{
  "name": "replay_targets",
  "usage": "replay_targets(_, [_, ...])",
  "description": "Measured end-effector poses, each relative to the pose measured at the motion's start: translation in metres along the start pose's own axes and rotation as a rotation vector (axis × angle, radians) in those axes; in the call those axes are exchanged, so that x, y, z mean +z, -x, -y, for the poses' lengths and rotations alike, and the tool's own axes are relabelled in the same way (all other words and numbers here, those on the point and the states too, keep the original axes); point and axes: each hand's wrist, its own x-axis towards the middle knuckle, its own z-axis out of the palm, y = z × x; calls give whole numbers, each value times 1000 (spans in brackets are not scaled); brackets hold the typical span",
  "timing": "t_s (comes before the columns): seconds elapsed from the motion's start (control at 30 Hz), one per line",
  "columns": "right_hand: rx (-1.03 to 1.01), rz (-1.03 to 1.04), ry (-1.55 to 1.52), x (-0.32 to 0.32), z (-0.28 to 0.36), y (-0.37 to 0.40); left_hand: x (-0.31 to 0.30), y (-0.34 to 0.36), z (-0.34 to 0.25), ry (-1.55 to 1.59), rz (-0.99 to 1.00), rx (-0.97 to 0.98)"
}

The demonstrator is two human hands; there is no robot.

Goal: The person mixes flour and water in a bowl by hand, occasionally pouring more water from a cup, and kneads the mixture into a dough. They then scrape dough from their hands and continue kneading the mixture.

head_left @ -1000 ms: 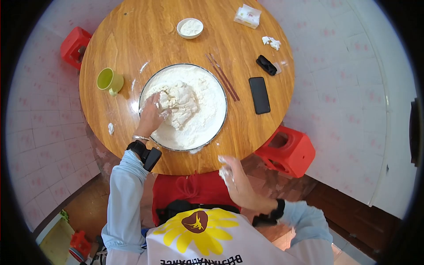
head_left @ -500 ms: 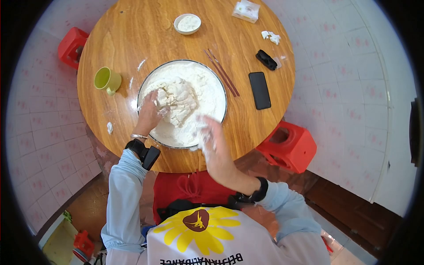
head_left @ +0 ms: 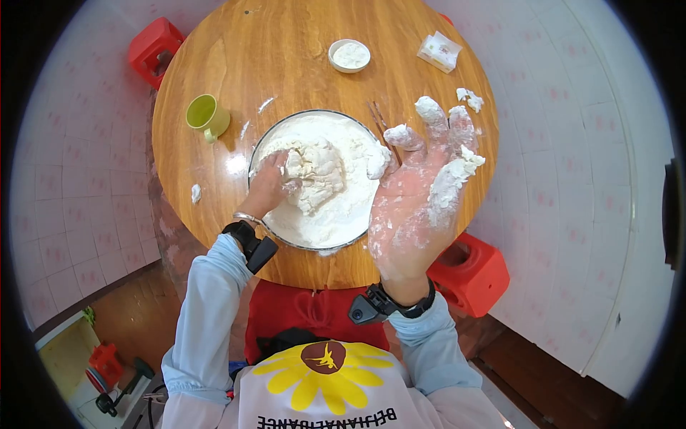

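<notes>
A wide basin [head_left: 267, 134] with a dark rim holds loose flour [head_left: 355, 204] and a rough lump of dough [head_left: 318, 171]. My left hand [head_left: 269, 183] grips the dough's left side, its fingertips partly hidden against it. Raised close to the camera, right of the basin, is my right hand [head_left: 418, 193]. Its palm faces up toward me, the fingers are spread, and it holds nothing. White flour paste cakes its fingertips and the outer edge of the palm. Brown chopsticks [head_left: 376, 118] lie beyond it, partly covered.
On the round wooden table [head_left: 236, 57] stand a yellow-green mug [head_left: 209, 118], a bowl [head_left: 349, 66] of white powder and a tissue pack [head_left: 439, 52]. Crumpled tissue [head_left: 469, 99] lies at the right edge. Red stools [head_left: 471, 275] stand around the table.
My right hand has risen from the basin's lower right edge toward the camera, turned palm up and spread its fingers. It now hides the phone. My left hand stays at the dough.
</notes>
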Motion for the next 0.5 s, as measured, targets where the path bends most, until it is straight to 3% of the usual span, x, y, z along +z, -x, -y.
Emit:
replay_targets(0.03, [3, 2, -2, 3, -1, 2, 0, 0, 1, 14, 2, 15])
replay_targets(0.1, [15, -314, 89, 19, -3, 1, 0, 0, -1, 15, 24, -9])
replay_targets(0.13, [14, -309, 83, 17, -4, -1, -2, 0, -2, 14, 46, -28])
replay_targets(0.23, [197, -186, 543, -11, -25, -4, 3, 1, 5, -41, -9, 42])
replay_targets(0.37, [629, 18, 1149, -134, -113, 12, 2, -1, 8, 62, 13, 44])
replay_targets(0.5, [679, 251, 1473, -154, -147, 25, -2, 2, -2, 134, -9, 31])
